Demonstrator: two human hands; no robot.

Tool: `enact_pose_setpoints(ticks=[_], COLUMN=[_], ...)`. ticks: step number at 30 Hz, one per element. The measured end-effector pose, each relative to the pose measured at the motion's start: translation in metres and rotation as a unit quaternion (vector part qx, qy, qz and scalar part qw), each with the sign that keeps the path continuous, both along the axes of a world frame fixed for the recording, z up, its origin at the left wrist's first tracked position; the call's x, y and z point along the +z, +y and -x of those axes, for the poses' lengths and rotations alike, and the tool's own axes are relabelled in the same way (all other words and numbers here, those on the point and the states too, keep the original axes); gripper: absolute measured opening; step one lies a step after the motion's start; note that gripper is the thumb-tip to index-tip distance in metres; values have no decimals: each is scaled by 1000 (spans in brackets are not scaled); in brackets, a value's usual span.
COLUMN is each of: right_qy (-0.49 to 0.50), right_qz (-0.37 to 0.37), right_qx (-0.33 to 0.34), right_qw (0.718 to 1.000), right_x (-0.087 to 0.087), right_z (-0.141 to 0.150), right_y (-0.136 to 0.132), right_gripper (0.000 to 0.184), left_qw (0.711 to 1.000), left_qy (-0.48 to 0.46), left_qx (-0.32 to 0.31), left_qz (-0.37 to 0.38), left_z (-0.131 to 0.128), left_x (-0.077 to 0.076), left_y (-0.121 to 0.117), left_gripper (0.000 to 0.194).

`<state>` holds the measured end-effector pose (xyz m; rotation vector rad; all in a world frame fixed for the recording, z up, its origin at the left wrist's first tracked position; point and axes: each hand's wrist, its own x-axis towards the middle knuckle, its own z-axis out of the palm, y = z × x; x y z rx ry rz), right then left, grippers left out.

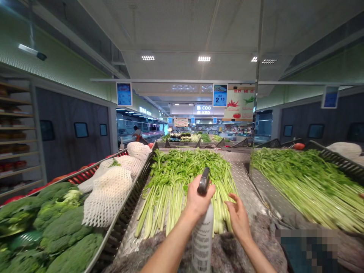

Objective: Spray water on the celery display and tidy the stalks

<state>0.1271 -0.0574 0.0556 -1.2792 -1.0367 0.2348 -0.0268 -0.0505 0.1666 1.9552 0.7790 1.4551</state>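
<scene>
My left hand (195, 200) is wrapped round the neck of a spray bottle (202, 239) with a dark trigger head and a pale, printed body. The bottle stands upright in front of the celery (184, 167), a wide spread of leafy stalks with leaves at the far side and pale stalk ends toward me. Beside the stalks on the right is my right hand (237, 217), fingers apart and holding nothing. Whether its fingertips touch the celery, I cannot tell. Grey fuzzy cloth (227, 252) lies along the near edge, beneath the bottle and forearms.
To the left, a black crate (119, 216) holds broccoli (69, 227) and items in white foam netting (109, 193). A mirror (301, 212) on the right reflects the celery. Textured metal (244, 182) forms the display surface. Farther back, a person (137, 132) stands by a lit counter.
</scene>
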Motion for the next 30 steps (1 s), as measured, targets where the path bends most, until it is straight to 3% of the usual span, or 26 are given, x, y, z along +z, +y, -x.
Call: enact_pose_setpoints(ticks=[4, 6, 9, 12, 14, 16, 18, 20, 24, 30], right_qy=[-28, -51, -75, -58, -23, 9, 32, 47, 5, -61], right_qz=[-87, -86, -61, -61, -49, -27, -12, -8, 7, -14], right_qx=[200, 250, 249, 222, 172, 113, 75, 58, -2, -20], right_qw=[975, 963, 964, 971, 984, 993, 997, 997, 1000, 998], right_x=[30, 45, 57, 58, 55, 53, 54, 57, 59, 56], right_z=[20, 33, 44, 44, 37, 27, 16, 6, -12, -39], right_y=[-19, -26, -31, -30, -29, -32, -38, -47, -66, -91], right_gripper=[55, 61, 63, 52, 42, 40, 45, 45, 30, 23], left_qw=[999, 998, 998, 994, 988, 985, 988, 988, 980, 956], left_qy=[19, 26, 45, 83, 94, 73, 27, -25, -81, -101], left_qx=[44, 48, 33, -32, -89, -108, -64, 18, 146, 262], left_qz=[-17, -26, -8, 55, 89, 113, 137, 152, 110, 80], left_z=[-15, -23, -30, -30, -26, -16, 1, 23, 74, 127], left_x=[0, -1, -6, -15, -23, -31, -37, -41, -48, -62], left_y=[-7, -10, -13, -17, -18, -13, -2, 15, 46, 61], left_gripper=[18, 20, 34, 55, 72, 81, 75, 64, 51, 44])
